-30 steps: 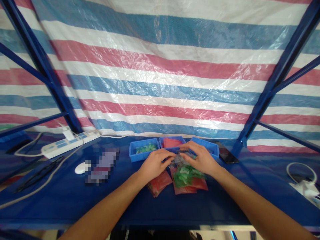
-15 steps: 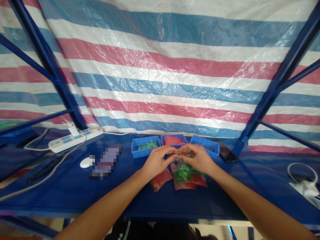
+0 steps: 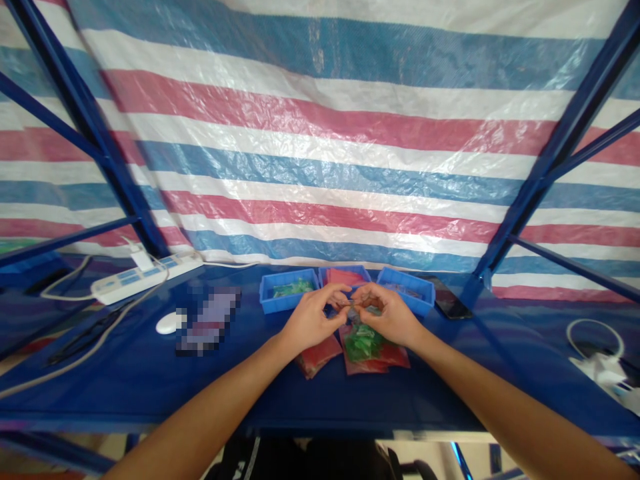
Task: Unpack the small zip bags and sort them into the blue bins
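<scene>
My left hand (image 3: 319, 313) and my right hand (image 3: 384, 312) meet fingertip to fingertip above the table, both pinched closed. Whatever lies between the fingers is too small to make out. Just below my right hand, green plastic packets (image 3: 364, 343) rest on a pile of red packets (image 3: 383, 365). A second stack of red packets (image 3: 319, 355) lies under my left wrist. Behind the hands stand a blue bin with green packets (image 3: 277, 304), a middle blue bin with red packets (image 3: 345, 277) and a right blue bin (image 3: 420, 303) whose contents are partly hidden.
On the blue table (image 3: 240, 393), a dark phone (image 3: 453, 298) lies right of the bins. To the left are a blurred-out flat object (image 3: 213, 320), a white oval object (image 3: 167, 323) and a white power strip (image 3: 145, 277) with cables. A white charger (image 3: 600, 367) sits far right.
The fingertips have parted slightly and show more of a pinch. The whole view has shifted a little; the packets and bins otherwise stay in place.
</scene>
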The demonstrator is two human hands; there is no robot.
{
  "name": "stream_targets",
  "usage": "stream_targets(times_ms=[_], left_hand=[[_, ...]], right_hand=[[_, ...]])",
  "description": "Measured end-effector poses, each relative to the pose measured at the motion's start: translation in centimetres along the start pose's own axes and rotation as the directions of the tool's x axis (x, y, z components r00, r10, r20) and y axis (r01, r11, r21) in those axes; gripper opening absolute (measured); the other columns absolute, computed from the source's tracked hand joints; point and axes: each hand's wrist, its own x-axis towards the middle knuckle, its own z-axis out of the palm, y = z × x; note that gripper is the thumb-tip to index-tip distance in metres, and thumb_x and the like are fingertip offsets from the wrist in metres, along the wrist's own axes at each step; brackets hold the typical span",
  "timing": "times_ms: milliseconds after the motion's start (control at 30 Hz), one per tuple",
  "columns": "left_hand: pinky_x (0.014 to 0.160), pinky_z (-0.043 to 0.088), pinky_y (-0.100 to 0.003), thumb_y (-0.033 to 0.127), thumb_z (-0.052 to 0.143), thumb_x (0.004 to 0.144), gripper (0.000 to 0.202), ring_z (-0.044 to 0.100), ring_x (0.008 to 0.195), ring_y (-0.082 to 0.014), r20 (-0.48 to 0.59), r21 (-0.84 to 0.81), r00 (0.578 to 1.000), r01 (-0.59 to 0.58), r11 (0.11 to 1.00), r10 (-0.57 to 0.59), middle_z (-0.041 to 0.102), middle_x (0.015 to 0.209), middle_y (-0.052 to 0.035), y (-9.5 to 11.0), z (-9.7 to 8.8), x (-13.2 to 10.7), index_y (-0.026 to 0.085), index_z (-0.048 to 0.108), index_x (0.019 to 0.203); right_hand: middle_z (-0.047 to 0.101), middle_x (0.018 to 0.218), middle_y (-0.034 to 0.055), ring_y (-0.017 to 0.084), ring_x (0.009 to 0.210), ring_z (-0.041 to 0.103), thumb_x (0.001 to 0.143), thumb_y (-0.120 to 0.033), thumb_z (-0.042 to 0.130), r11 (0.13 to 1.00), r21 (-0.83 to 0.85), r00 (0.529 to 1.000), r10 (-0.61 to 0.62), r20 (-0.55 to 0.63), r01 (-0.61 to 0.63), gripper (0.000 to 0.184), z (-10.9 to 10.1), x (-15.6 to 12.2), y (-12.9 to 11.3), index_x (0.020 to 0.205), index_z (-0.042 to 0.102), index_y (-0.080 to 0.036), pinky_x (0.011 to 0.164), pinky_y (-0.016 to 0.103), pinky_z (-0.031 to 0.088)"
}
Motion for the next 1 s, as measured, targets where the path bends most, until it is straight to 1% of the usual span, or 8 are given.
stream_targets(times_ms=[133, 233, 467, 567, 667, 767, 900, 1000], left_hand=[[0.085, 0.061, -0.028, 0.016, 0.072, 0.086, 0.046, 0.077, 0.087, -0.0165, 0.024, -0.015, 0.999, 0.033, 0.999, -0.033, 0.079, 0.098, 0.0, 0.2, -0.1, 0.0, 0.023, 0.06, 0.13], [0.086, 0.061, -0.029, 0.014, 0.071, 0.084, 0.051, 0.078, 0.088, -0.0173, 0.059, -0.021, 0.998, 0.039, 0.999, -0.038, 0.08, 0.099, 0.0001, 0.1, 0.0, 0.0, 0.024, 0.056, 0.132], [0.084, 0.06, -0.029, 0.013, 0.069, 0.082, 0.048, 0.075, 0.087, -0.0172, 0.043, -0.019, 0.998, 0.039, 0.999, -0.038, 0.076, 0.099, -0.0009, 0.0, 0.4, 0.0, 0.023, 0.053, 0.125], [0.081, 0.059, -0.029, 0.011, 0.067, 0.08, 0.047, 0.074, 0.085, -0.017, 0.025, -0.003, 0.999, 0.048, 0.999, -0.048, 0.074, 0.098, -0.0002, 0.4, 0.6, -0.1, 0.023, 0.051, 0.123], [0.075, 0.056, -0.027, 0.011, 0.065, 0.079, 0.045, 0.071, 0.078, -0.0167, 0.033, 0.05, 0.997, 0.063, 0.997, -0.064, 0.071, 0.089, 0.0019, 0.9, 0.6, -0.2, 0.024, 0.051, 0.12], [0.073, 0.054, -0.027, 0.011, 0.065, 0.079, 0.044, 0.07, 0.076, -0.0168, 0.044, 0.085, 0.997, 0.058, 0.995, -0.062, 0.07, 0.086, 0.0025, 1.0, 0.6, -0.4, 0.023, 0.053, 0.12], [0.075, 0.056, -0.029, 0.013, 0.065, 0.082, 0.051, 0.07, 0.076, -0.0173, 0.053, 0.109, 0.998, 0.039, 0.993, -0.045, 0.071, 0.086, 0.0021, 0.7, 0.5, -0.5, 0.023, 0.053, 0.131], [0.084, 0.059, -0.031, 0.012, 0.063, 0.087, 0.056, 0.075, 0.086, -0.0192, 0.061, 0.12, 0.998, 0.007, 0.993, -0.015, 0.076, 0.095, 0.0003, 0.2, 0.5, -0.5, 0.024, 0.051, 0.141]], right_hand=[[0.078, 0.1, 0.0047, 0.021, 0.089, 0.077, 0.093, -0.03, 0.071, 1.0, -0.008, 1.0, -0.01, -0.009, 0.01, 0.02, 0.2, -0.1, -0.3, 0.111, 0.069, -0.023, 0.087, 0.037, 0.064], [0.078, 0.1, 0.0047, 0.021, 0.089, 0.077, 0.094, -0.031, 0.072, 1.0, -0.001, 1.0, -0.011, -0.018, 0.011, 0.019, 0.4, -0.1, -0.2, 0.111, 0.07, -0.024, 0.087, 0.038, 0.064], [0.079, 0.106, 0.0057, 0.022, 0.093, 0.078, 0.092, -0.04, 0.077, 0.998, 0.058, 1.0, -0.01, -0.008, 0.011, 0.027, 0.6, 0.0, -0.3, 0.112, 0.07, -0.024, 0.09, 0.039, 0.065], [0.078, 0.105, 0.0062, 0.022, 0.093, 0.077, 0.092, -0.041, 0.078, 0.999, 0.028, 1.0, -0.018, -0.008, 0.018, 0.029, 0.8, -0.1, -0.4, 0.114, 0.07, -0.024, 0.091, 0.04, 0.065], [0.078, 0.104, 0.0068, 0.022, 0.09, 0.077, 0.095, -0.041, 0.076, 1.0, -0.006, 0.999, -0.031, -0.011, 0.031, 0.026, 1.0, -0.3, -0.4, 0.114, 0.07, -0.024, 0.089, 0.04, 0.065], [0.078, 0.102, 0.0065, 0.022, 0.087, 0.077, 0.096, -0.04, 0.074, 0.998, -0.044, 0.999, -0.045, -0.002, 0.045, 0.024, 1.1, -0.4, -0.5, 0.114, 0.071, -0.025, 0.087, 0.039, 0.065], [0.079, 0.099, 0.0058, 0.022, 0.085, 0.077, 0.095, -0.037, 0.074, 0.986, -0.143, 0.996, -0.09, -0.003, 0.088, 0.021, 0.8, -0.4, -1.0, 0.112, 0.072, -0.025, 0.084, 0.038, 0.064], [0.078, 0.097, 0.005, 0.021, 0.083, 0.075, 0.095, -0.035, 0.073, 0.974, -0.202, 0.994, -0.111, -0.021, 0.105, 0.02, 0.5, -0.2, -1.2, 0.113, 0.072, -0.025, 0.082, 0.037, 0.062]])
